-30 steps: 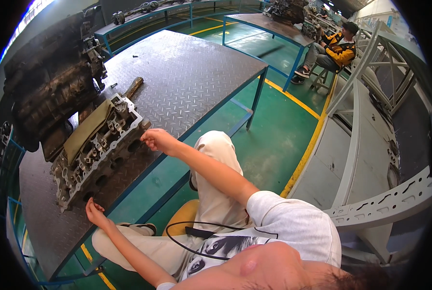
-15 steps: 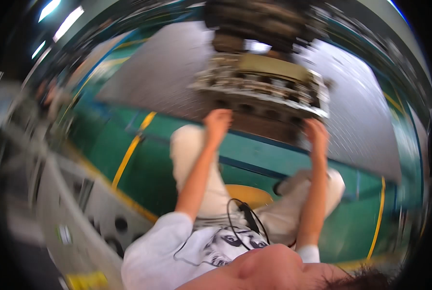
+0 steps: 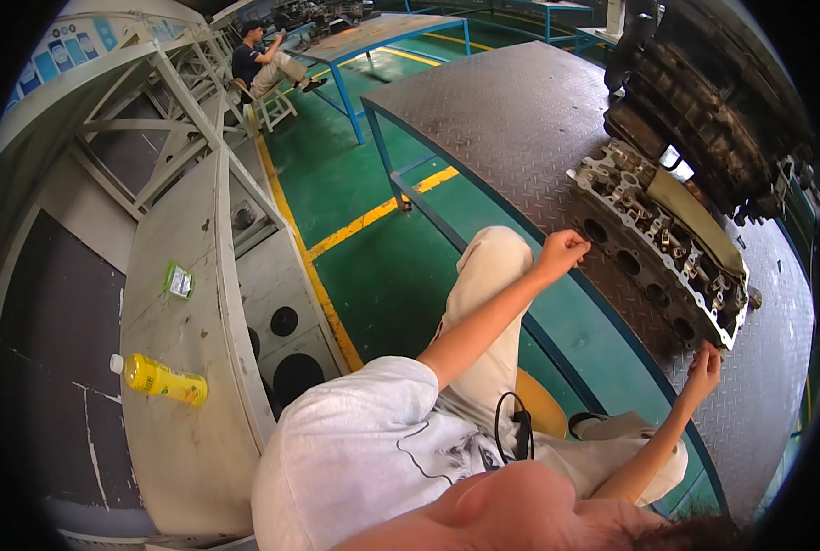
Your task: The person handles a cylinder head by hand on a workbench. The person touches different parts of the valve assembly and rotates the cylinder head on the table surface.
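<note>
I see left hand [image 3: 564,255] and right hand [image 3: 702,372], each pinched together, near the engine part's [image 3: 660,242] ends by the table's [image 3: 511,101] front edge

The cylinder head [image 3: 645,275] is silver-grey, the strip [image 3: 695,220] olive, the engine block [image 3: 704,101] brownish black, the tread-patterned tabletop [image 3: 493,110] brown-grey and its frame [image 3: 388,163] blue. The floor [image 3: 373,303] is green with yellow lines [image 3: 382,216]. The shirt [image 3: 355,432] is white with a dark print [image 3: 465,455], the trousers [image 3: 490,275] cream, the bottle [image 3: 167,381] yellow.
</note>
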Tool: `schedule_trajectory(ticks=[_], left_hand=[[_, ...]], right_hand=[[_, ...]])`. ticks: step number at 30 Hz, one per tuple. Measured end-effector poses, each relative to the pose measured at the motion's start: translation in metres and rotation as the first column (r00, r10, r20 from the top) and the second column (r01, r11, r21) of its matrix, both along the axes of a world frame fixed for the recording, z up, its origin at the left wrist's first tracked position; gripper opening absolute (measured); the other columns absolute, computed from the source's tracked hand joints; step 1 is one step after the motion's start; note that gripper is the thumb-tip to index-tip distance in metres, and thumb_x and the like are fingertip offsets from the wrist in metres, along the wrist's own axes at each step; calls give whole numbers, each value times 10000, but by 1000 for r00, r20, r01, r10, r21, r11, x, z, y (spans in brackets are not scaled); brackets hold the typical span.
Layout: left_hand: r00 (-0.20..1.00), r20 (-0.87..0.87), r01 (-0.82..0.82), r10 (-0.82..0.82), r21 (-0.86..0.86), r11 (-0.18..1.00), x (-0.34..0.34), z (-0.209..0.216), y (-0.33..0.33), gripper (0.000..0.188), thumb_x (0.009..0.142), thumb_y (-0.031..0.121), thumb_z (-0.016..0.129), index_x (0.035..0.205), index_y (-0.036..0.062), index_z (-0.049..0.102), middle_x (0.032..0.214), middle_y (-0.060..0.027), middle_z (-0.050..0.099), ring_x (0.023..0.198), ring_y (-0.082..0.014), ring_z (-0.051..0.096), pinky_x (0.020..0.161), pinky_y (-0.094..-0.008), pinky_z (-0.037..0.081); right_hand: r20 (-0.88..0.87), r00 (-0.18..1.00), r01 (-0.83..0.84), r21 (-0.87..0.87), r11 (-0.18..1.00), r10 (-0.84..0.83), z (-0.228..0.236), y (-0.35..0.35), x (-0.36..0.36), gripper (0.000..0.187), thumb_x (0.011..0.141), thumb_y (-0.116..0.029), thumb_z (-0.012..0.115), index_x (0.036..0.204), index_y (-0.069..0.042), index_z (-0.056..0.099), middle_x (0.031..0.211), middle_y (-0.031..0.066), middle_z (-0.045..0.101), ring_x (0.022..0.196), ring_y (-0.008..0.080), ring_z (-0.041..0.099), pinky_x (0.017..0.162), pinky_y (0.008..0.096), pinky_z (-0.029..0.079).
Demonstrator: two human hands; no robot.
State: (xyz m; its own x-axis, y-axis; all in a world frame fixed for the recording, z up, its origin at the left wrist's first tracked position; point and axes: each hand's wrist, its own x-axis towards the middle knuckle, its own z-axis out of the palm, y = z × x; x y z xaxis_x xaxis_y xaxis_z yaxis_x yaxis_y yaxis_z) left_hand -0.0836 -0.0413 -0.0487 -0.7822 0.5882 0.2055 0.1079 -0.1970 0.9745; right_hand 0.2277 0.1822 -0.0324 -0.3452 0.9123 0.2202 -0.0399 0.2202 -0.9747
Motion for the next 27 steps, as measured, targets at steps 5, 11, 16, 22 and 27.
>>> schedule_trajectory(ticks=[5,11,16,22,27], left_hand=[[997,60,44,-46,39,998,1,1,-11,175,865,186,603,792,29,574,620,-17,555,504,-75,502,431,-217,362],[996,21,88,-89,52,995,5,9,-7,190,866,179,592,752,30,560,579,-12,531,485,-78,489,431,-221,356],[991,79,102,-107,62,993,3,6,-17,180,853,182,620,758,36,573,589,-13,538,500,-74,495,437,-213,360],[976,91,187,-197,110,976,30,24,17,179,827,212,661,778,46,617,616,-28,581,509,-90,536,453,-227,405],[996,-62,46,-62,-238,970,9,3,-9,197,863,214,575,744,61,613,602,-25,533,549,-133,504,487,-296,400]], right_hand=[[129,963,157,451,879,-238,16,-27,-16,198,900,-184,585,955,-1,639,706,-12,569,618,58,485,574,206,402],[164,939,186,496,848,-302,24,-35,-14,172,883,-160,603,960,-11,645,687,1,574,616,53,485,575,206,406],[156,974,81,441,894,-165,16,-31,-16,149,877,-118,608,954,3,649,714,-4,599,637,41,507,581,197,412],[70,971,203,267,942,-229,22,-14,33,147,868,-155,631,966,-56,680,784,19,652,703,75,573,650,191,439],[43,999,16,-57,998,-14,65,-62,-7,243,847,-299,632,954,-84,669,828,17,621,747,119,555,698,264,457]])
